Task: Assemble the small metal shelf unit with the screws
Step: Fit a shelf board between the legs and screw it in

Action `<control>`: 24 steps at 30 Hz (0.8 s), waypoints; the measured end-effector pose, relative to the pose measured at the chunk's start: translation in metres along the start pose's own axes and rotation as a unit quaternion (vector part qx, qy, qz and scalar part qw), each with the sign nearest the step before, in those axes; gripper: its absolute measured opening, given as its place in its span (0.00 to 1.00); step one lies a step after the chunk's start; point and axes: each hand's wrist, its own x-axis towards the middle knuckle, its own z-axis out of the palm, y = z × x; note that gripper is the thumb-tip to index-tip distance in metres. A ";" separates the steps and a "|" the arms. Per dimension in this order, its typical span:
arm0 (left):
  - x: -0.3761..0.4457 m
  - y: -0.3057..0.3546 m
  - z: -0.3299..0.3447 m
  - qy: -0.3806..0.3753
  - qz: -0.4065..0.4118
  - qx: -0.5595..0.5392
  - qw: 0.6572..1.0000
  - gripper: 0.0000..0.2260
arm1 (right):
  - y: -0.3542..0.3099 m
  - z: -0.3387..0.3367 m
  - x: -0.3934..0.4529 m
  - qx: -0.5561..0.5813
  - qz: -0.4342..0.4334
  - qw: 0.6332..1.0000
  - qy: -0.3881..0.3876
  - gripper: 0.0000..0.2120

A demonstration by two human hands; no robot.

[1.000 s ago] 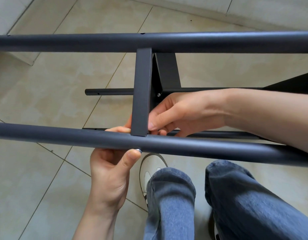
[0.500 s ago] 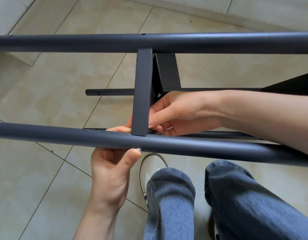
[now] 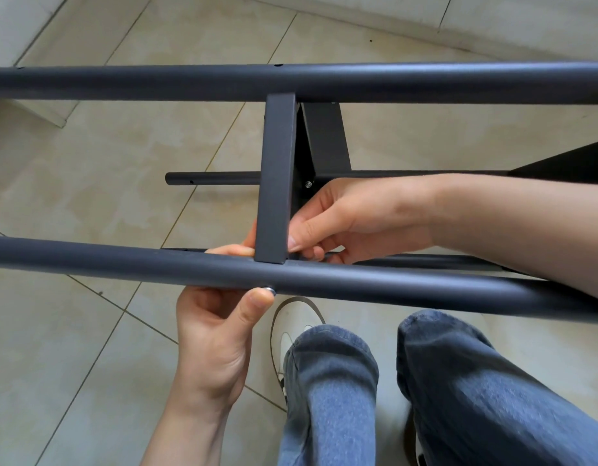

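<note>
Screw point(image 3: 272, 290) under near tube point(image 3: 122, 264), at left hand point(image 3: 217, 331) thumb

The shelf frame point(image 3: 324, 156) lies on its side in front of me, all dark grey metal. Its near tube point(image 3: 122, 260) and far tube point(image 3: 156, 82) run left to right, joined by a flat crossbar point(image 3: 275, 183). A silver screw head point(image 3: 271, 290) sits under the near tube below the crossbar. Another screw point(image 3: 308, 185) shows further in, on a black bracket.
</note>
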 end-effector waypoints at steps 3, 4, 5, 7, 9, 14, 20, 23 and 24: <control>-0.001 0.000 0.001 -0.007 0.001 -0.001 1.000 0.17 | 0.004 0.000 0.001 0.017 -0.012 1.000 0.005 0.10; -0.001 0.000 0.001 -0.008 0.003 0.000 1.000 0.17 | 0.005 0.000 0.002 0.024 -0.018 1.000 0.006 0.12; -0.001 0.001 0.001 -0.006 0.004 0.000 1.000 0.16 | 0.005 0.001 0.002 0.028 -0.025 0.999 0.005 0.13; -0.001 0.001 0.001 -0.004 0.004 -0.004 1.000 0.16 | 0.005 0.002 0.003 0.032 -0.028 0.999 0.003 0.12; -0.001 0.001 0.001 -0.006 0.007 -0.004 1.000 0.16 | 0.004 0.003 0.002 0.037 -0.020 0.999 0.007 0.07; -0.001 -0.001 -0.001 -0.006 0.004 -0.003 1.000 0.17 | 0.002 0.006 0.004 0.040 0.018 0.999 0.002 0.10; 0.000 -0.001 -0.001 -0.011 0.007 -0.001 1.000 0.16 | 0.000 0.003 0.001 0.029 0.006 1.000 -0.001 0.09; 0.001 -0.001 -0.001 -0.010 0.005 -0.003 1.000 0.16 | 0.002 0.002 0.000 0.034 -0.006 0.999 -0.016 0.08; 0.000 -0.002 -0.001 -0.008 0.004 -0.004 1.000 0.16 | 0.003 0.002 0.000 0.034 -0.007 0.999 -0.017 0.07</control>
